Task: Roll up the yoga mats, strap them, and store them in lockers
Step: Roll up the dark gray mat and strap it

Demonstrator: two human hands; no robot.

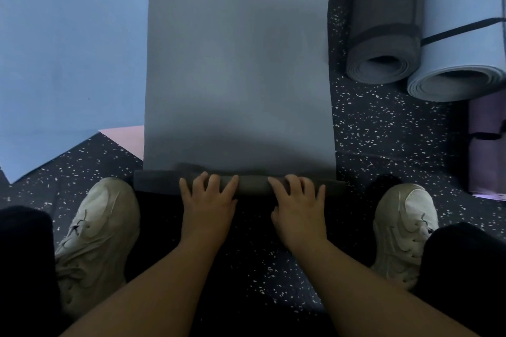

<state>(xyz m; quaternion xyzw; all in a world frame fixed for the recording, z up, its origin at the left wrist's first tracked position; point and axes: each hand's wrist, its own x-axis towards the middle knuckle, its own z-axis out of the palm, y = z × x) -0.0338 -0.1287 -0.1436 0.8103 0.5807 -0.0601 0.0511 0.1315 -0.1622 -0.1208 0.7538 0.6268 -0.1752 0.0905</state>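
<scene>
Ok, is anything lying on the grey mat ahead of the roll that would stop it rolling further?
Nothing visible does. Both hands, left and right, press on the started roll, and the flat grey mat ahead is bare. The strapped rolled mats lie off to the right on the floor.

left hand (209, 201) palm down, fingers spread; right hand (298, 204) alike, side by side

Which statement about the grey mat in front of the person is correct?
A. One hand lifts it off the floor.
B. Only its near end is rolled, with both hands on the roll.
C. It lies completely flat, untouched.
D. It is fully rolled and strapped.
B: the grey mat is rolled only at its near end, where the left hand and right hand press on the roll; the rest lies flat.
</scene>
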